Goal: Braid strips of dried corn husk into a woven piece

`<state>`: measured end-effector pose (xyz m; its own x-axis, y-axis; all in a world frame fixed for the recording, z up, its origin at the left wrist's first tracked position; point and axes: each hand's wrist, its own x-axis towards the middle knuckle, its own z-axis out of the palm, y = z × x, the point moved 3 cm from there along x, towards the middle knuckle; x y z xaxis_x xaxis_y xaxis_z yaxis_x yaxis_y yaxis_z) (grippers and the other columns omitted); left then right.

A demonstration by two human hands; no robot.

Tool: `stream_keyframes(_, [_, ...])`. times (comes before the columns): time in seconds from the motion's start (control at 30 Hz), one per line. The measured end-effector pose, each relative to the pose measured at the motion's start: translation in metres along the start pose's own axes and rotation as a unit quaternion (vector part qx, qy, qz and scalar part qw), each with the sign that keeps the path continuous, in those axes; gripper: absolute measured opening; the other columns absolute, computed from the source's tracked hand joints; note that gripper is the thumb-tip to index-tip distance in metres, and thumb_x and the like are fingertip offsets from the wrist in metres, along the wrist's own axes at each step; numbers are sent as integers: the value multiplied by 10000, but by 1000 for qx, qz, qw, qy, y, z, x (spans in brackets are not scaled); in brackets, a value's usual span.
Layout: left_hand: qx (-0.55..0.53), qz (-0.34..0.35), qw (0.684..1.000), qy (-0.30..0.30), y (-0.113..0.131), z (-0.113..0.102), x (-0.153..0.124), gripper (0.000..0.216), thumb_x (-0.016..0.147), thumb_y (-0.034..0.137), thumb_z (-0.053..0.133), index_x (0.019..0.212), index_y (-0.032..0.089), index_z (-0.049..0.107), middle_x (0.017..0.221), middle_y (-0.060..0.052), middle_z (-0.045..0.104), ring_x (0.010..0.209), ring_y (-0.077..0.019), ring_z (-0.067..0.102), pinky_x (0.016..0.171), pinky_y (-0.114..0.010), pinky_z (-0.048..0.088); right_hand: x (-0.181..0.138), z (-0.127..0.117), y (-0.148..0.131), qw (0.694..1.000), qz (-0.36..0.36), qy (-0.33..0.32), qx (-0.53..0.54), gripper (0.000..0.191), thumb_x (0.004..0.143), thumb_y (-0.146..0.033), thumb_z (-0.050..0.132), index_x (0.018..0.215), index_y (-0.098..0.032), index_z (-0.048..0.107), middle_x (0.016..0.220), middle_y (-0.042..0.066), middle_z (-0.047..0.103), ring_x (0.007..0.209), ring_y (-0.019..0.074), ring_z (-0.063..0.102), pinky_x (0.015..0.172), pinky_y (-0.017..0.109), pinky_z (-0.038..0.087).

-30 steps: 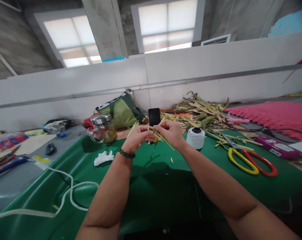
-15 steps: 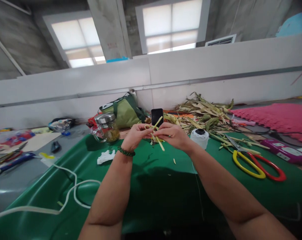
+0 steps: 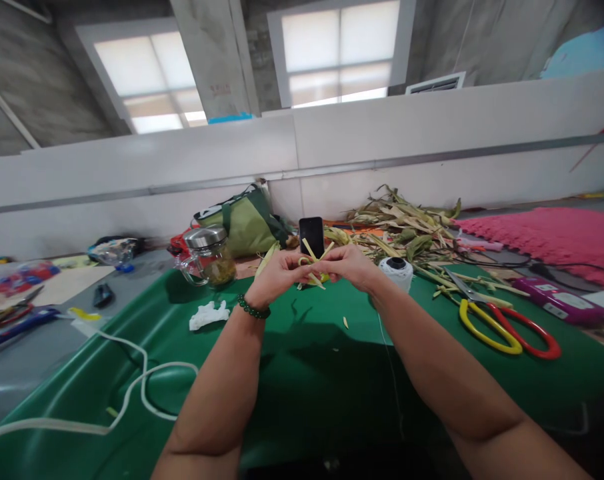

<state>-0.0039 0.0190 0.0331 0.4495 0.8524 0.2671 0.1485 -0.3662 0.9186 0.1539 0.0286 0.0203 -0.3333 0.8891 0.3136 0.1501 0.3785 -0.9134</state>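
Both of my hands meet above the green table cover, pinching a small bundle of yellow-green leaf strips. My left hand, with a green bead bracelet at the wrist, is closed on the strips from the left. My right hand is closed on them from the right. Short strip ends stick up and down between the fingers. A white spool of thread stands just right of my right hand.
A black phone stands behind the hands. A glass jar and green bag sit at the back left, a pile of dried leaves at the back right. Scissors lie right; white cord and crumpled tissue lie left.
The hands have kept working the strips: the long end that hung down to the right is now shorter and tucked in, and ends now point upward. The view has shifted slightly.
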Motion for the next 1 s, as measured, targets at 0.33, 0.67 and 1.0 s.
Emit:
stream_keyframes(0.33, [-26, -21, 997, 72, -7, 6, 3, 368, 619, 472, 772, 729, 124, 728, 671, -40, 706, 607, -155, 665, 585, -244, 550, 0, 0, -1, 987, 6, 84, -138, 255, 668, -366, 714, 558, -150, 635, 482, -26, 529, 454, 87, 443, 443, 229, 321])
stream_keyframes(0.67, [33, 12, 994, 104, -6, 1, 4, 318, 655, 444, 731, 693, 129, 716, 622, -10, 668, 556, -118, 601, 529, -210, 488, -11, -6, -19, 886, -262, 165, -344, 294, 881, -433, 562, 742, -191, 657, 787, 76, 680, 805, 206, 583, 737, 315, 417])
stream_keyframes(1.0, [103, 48, 990, 81, -4, 5, 4, 263, 719, 371, 654, 727, 116, 714, 604, -3, 648, 497, -92, 531, 484, -196, 417, 13, -2, 17, 995, -49, 84, -27, 459, 717, -603, 634, 713, -151, 713, 640, 14, 623, 605, 137, 535, 568, 264, 394])
